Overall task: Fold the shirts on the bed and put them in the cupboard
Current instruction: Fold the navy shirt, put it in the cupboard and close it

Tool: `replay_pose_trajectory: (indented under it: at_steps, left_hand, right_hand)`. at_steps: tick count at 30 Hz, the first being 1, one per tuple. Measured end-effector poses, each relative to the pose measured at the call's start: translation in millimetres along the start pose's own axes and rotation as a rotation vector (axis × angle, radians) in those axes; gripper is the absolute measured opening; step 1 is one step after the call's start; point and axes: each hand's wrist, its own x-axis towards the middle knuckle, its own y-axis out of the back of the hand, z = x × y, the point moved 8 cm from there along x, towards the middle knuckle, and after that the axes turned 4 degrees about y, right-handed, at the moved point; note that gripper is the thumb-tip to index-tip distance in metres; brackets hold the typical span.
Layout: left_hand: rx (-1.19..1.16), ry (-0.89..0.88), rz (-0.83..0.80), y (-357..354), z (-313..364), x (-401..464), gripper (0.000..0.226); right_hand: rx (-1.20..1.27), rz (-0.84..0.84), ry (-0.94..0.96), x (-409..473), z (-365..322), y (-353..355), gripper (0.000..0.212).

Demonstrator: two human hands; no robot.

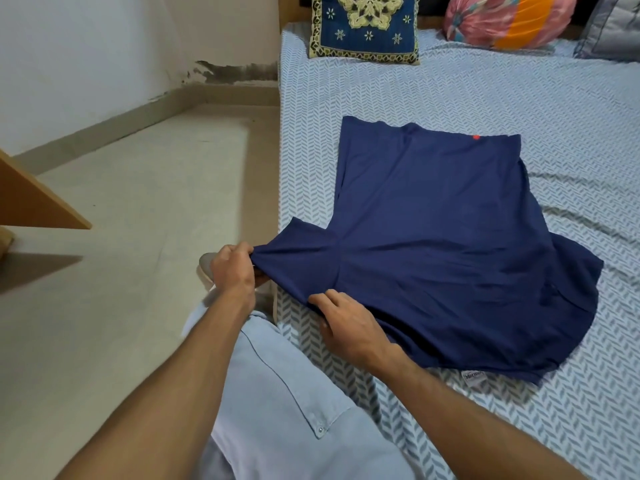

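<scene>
The shirt [446, 230] lies spread on the bed [571, 109] in front of me, its hem at the far end and one sleeve reaching left past the bed's edge over the floor [138, 209]. My left grip [232, 271] pinches that sleeve's end at the near left, and my right grip [349, 323] rests just right of it on the shirt's near edge. Far behind the shirt, three cushions line the head of the bed: one [365, 26] at left, one [509, 20] right of it, one [613, 26] at the far right.
</scene>
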Motion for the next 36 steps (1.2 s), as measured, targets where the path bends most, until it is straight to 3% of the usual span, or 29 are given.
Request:
replay_pose_trajectory:
  at_steps: [3, 6, 9, 12, 14, 16, 20, 23, 26, 30, 34, 36]
  left_hand:
    - [0.226, -0.016, 0.016, -1, -10, 6, 0.007]
    - [0.694, -0.089, -0.037, -20, -15, 5, 0.016]
    - [1.038, -0.240, 0.018, -45, -10, -15, 0.047]
    - [1.170, -0.667, 0.120, -83, 11, -50, 0.059]
    - [1.191, -0.931, -0.046, -135, 4, -76, 0.045]
    - [1.175, -1.023, -0.340, -193, -19, -110, 0.032]
    - [1.202, -0.943, -0.900, -293, -100, -212, 0.022]
    - [1.383, -0.760, -1.159, -337, -172, -263, 0.029]
    - [1.572, -0.715, -1.152, -351, -218, -281, 0.054]
    - [1.669, -0.611, -1.100, -353, -235, -283, 0.055]
    - [1.682, -0.563, -1.080, -352, -234, -287, 0.058]
    - [1.698, -0.641, -1.033, -351, -235, -292, 0.043]
  right_hand:
    - [0.038, -0.027, 0.043, -2, 0, -5, 0.045]
    - [0.151, -0.013, 0.051, -9, 9, 4, 0.047]
    - [0.249, 0.253, -0.007, -32, 41, 41, 0.039]
    - [0.227, 0.521, -0.201, -73, 116, 77, 0.027]
    - [0.216, 0.600, -0.413, -110, 182, 96, 0.025]
    - [0.232, 0.651, -0.651, -151, 248, 110, 0.024]
    - [0.263, 0.681, -1.045, -229, 356, 127, 0.030]
    - [0.502, 0.719, -1.273, -268, 409, 122, 0.052]
    - [0.699, 0.803, -1.344, -286, 441, 116, 0.058]
    - [0.839, 0.865, -1.316, -276, 466, 121, 0.062]
    - [0.989, 0.879, -1.267, -257, 478, 132, 0.026]
    - [1.170, 0.885, -1.222, -248, 474, 137, 0.011]
